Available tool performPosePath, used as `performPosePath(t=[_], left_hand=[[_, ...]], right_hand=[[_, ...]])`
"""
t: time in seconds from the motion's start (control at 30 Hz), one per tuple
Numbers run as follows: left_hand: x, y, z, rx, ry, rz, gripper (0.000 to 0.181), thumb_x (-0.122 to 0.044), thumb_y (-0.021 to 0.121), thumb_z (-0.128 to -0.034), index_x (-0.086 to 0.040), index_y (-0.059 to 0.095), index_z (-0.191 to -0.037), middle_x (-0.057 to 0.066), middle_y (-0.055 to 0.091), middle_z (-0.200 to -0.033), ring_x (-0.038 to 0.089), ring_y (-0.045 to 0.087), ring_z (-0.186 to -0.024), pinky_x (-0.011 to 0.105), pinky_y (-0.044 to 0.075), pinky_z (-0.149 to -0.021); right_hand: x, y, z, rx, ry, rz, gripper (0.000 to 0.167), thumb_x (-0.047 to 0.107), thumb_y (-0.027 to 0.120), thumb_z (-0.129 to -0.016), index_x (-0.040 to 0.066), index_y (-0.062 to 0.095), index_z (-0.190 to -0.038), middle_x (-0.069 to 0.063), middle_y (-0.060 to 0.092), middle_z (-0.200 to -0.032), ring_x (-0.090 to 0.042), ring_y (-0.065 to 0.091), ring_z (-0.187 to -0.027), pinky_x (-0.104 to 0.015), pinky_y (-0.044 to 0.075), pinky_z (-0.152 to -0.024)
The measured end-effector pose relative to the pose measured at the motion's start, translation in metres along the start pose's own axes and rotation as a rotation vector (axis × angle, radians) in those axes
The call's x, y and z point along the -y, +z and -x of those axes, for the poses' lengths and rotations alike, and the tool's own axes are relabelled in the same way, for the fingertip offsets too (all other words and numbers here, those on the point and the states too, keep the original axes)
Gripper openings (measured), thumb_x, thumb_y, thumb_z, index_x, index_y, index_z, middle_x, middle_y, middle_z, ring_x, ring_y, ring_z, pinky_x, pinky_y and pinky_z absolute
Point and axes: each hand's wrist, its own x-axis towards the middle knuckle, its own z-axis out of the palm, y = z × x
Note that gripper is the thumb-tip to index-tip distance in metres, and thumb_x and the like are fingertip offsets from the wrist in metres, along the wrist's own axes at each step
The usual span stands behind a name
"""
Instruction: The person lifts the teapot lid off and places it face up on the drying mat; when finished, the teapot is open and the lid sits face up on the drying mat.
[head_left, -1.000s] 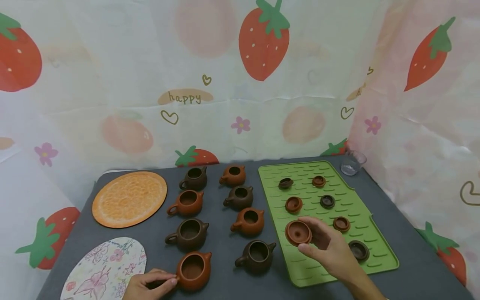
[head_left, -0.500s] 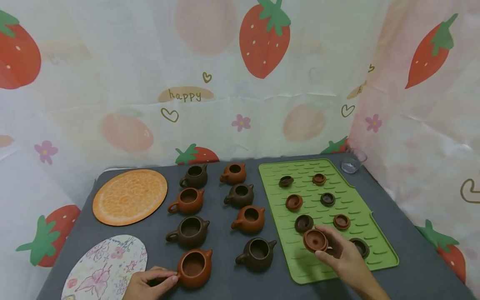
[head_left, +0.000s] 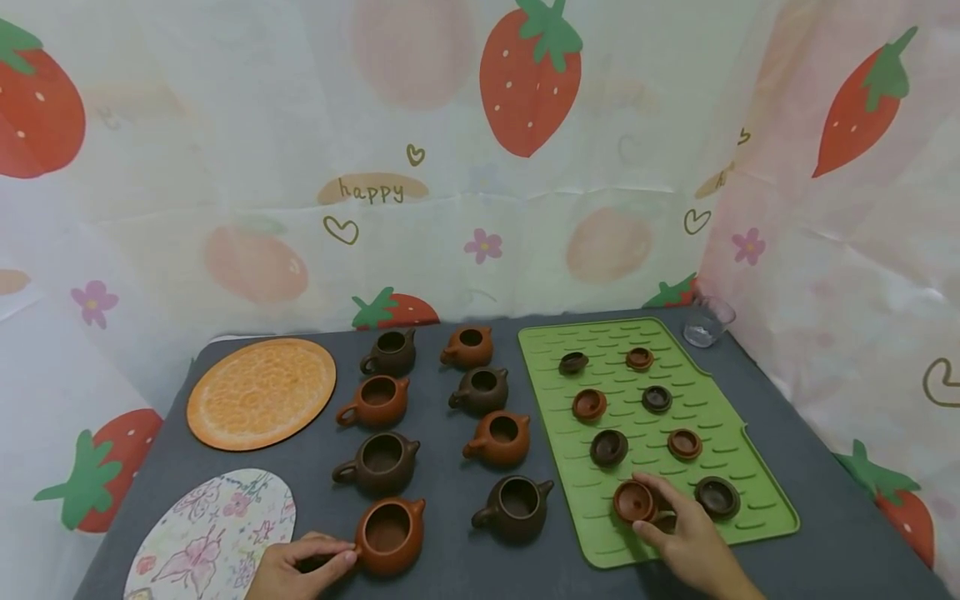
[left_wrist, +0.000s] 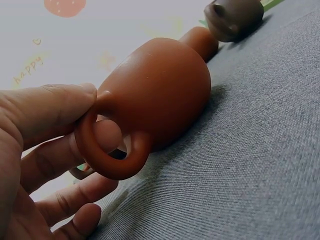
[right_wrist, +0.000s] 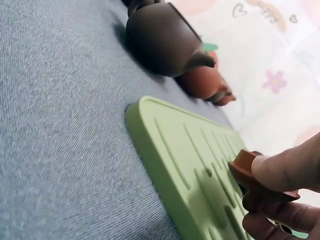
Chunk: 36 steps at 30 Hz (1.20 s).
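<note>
An open reddish-brown teapot stands at the front of the left column, its spout pointing away to the right. My left hand pinches its loop handle between thumb and fingers. Over the front part of the green mat, my right hand holds a reddish-brown teapot lid by its edge, inner side up. In the right wrist view this lid is very near the mat; whether it touches is unclear. A dark lid lies just right of that hand.
Several other lids, such as a dark one, lie on the mat. Two columns of lidless teapots, including a dark one, stand left of it. An orange round mat, a floral mat and a glass pitcher lie farther out.
My right hand has moved right and down toward the front of the mat with the lid, uncovering a dark lid behind. My left hand has stayed on the teapot handle.
</note>
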Motion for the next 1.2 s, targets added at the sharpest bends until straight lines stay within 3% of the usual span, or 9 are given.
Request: performPosePath(t=[0.23, 0.47, 0.73, 0.9, 1.07, 1.13, 1.2], left_hand=[[-0.001, 0.000, 0.001, -0.002, -0.030, 0.004, 0.010, 0.001, 0.081, -0.0739, -0.002, 0.078, -0.083, 0.007, 0.070, -0.077, 0.021, 0.066, -0.073, 0.028, 0.054, -0.065], [-0.002, -0.002, 0.001, 0.018, -0.048, -0.007, 0.011, -0.002, 0.081, -0.0745, -0.001, 0.078, -0.086, 0.007, 0.070, -0.079, 0.021, 0.066, -0.074, 0.028, 0.053, -0.066], [-0.001, -0.003, 0.003, 0.022, -0.023, -0.016, 0.011, -0.002, 0.081, -0.0746, -0.003, 0.078, -0.085, 0.006, 0.070, -0.078, 0.021, 0.066, -0.074, 0.029, 0.053, -0.066], [-0.003, -0.004, 0.004, 0.019, -0.045, -0.037, 0.010, -0.006, 0.081, -0.0760, -0.005, 0.078, -0.086, 0.005, 0.070, -0.078, 0.020, 0.066, -0.074, 0.028, 0.053, -0.067], [-0.008, -0.008, 0.003, 0.003, -0.111, -0.059, 0.012, -0.009, 0.078, -0.0800, -0.004, 0.078, -0.091, 0.006, 0.071, -0.083, 0.017, 0.067, -0.077, 0.028, 0.053, -0.068], [-0.011, -0.011, 0.003, -0.002, -0.099, -0.084, 0.012, -0.008, 0.077, -0.0819, -0.004, 0.077, -0.093, 0.006, 0.072, -0.085, 0.015, 0.067, -0.077, 0.027, 0.053, -0.068], [-0.013, -0.016, 0.001, -0.010, -0.048, -0.118, 0.012, -0.007, 0.075, -0.0830, -0.003, 0.077, -0.094, 0.005, 0.072, -0.085, 0.014, 0.067, -0.076, 0.026, 0.053, -0.067]], right_hand=[[-0.005, 0.001, -0.001, 0.004, 0.026, 0.089, 0.060, 0.009, 0.074, -0.085, 0.000, 0.047, -0.139, -0.023, 0.046, -0.138, -0.042, 0.045, -0.124, -0.050, 0.046, -0.090], [-0.006, 0.003, -0.002, 0.006, 0.036, 0.102, 0.060, 0.006, 0.074, -0.084, 0.001, 0.049, -0.138, -0.023, 0.047, -0.137, -0.043, 0.043, -0.125, -0.052, 0.045, -0.091], [-0.009, 0.001, 0.000, 0.022, 0.027, 0.079, 0.061, 0.013, 0.075, -0.085, 0.001, 0.049, -0.139, -0.023, 0.048, -0.136, -0.043, 0.047, -0.122, -0.050, 0.046, -0.089], [-0.008, -0.001, 0.000, 0.017, 0.020, 0.085, 0.067, 0.026, 0.073, -0.087, -0.001, 0.045, -0.141, -0.025, 0.045, -0.139, -0.044, 0.045, -0.123, -0.052, 0.045, -0.090], [-0.004, -0.006, 0.002, -0.015, 0.072, 0.094, 0.069, 0.027, 0.074, -0.087, 0.000, 0.043, -0.143, -0.023, 0.050, -0.131, -0.036, 0.054, -0.109, -0.045, 0.049, -0.079], [-0.001, -0.009, 0.004, -0.041, 0.082, 0.103, 0.067, 0.024, 0.074, -0.087, 0.002, 0.043, -0.143, -0.019, 0.052, -0.125, -0.030, 0.056, -0.102, -0.040, 0.048, -0.073], [0.004, -0.013, 0.005, -0.062, 0.062, 0.133, 0.066, 0.024, 0.073, -0.089, 0.001, 0.043, -0.142, -0.017, 0.053, -0.122, -0.027, 0.055, -0.098, -0.038, 0.047, -0.071]])
